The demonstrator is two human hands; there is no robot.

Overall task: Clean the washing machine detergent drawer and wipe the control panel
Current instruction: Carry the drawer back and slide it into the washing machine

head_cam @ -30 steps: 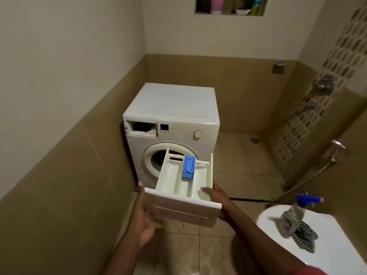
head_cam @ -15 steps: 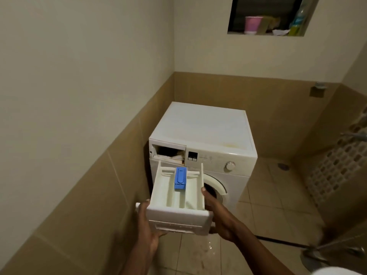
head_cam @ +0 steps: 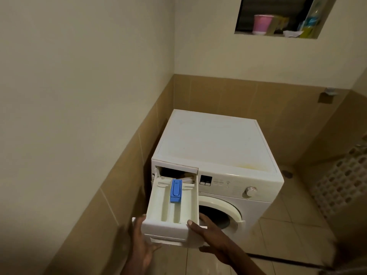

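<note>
While the left hand [head_cam: 144,243] is cupping the front panel's left corner from below and the right hand [head_cam: 213,240] is clamping the right corner, thumb lying on the rim and fingers curling underneath, the white plastic detergent drawer [head_cam: 158,207] is hanging in the air between them. A blue rectangular plastic insert [head_cam: 176,190] is sitting in its middle compartment. The drawer's far end is meeting the mouth of the dark open slot [head_cam: 172,172] at the top left of the white front-loading washing machine [head_cam: 214,143]; whether it is inside I cannot tell. Right of the slot, the control panel [head_cam: 224,183] is showing a small dark display and a round white dial [head_cam: 250,191]. Beyond, a pink cup [head_cam: 262,23] is standing in a wall niche [head_cam: 246,14].
</note>
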